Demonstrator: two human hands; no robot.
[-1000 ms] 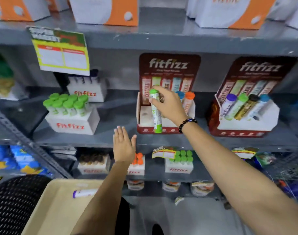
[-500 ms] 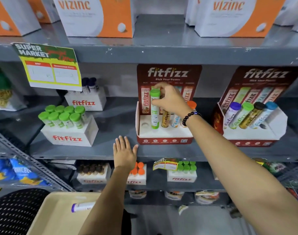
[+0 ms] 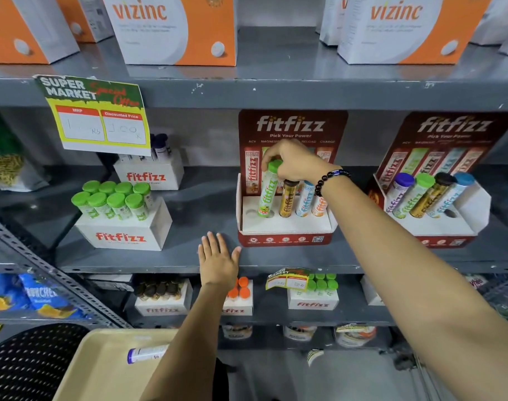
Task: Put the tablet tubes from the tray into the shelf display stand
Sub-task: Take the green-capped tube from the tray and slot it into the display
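My right hand [image 3: 296,163] grips the green cap of a white-and-green tablet tube [image 3: 267,192], whose bottom sits in the second hole of the red fitfizz display stand [image 3: 284,238]. Gold, blue and orange tubes stand to its right; the leftmost hole [image 3: 251,212] shows empty. My left hand [image 3: 218,260] lies flat and open on the shelf edge just left of the stand. On the beige tray [image 3: 102,366] at the bottom lies a purple-capped tube [image 3: 147,353], partly hidden by my left forearm.
A second fitfizz stand [image 3: 432,224] with several tubes is at the right. A white box of green-capped tubes [image 3: 119,221] sits at the left. A price sign [image 3: 96,117] hangs from the upper shelf. Boxes fill the lower shelf; a black perforated surface [image 3: 30,363] lies beside the tray.
My right hand has brought the green tube from in front of the stand down into the second hole. The left hand stayed flat on the shelf edge.
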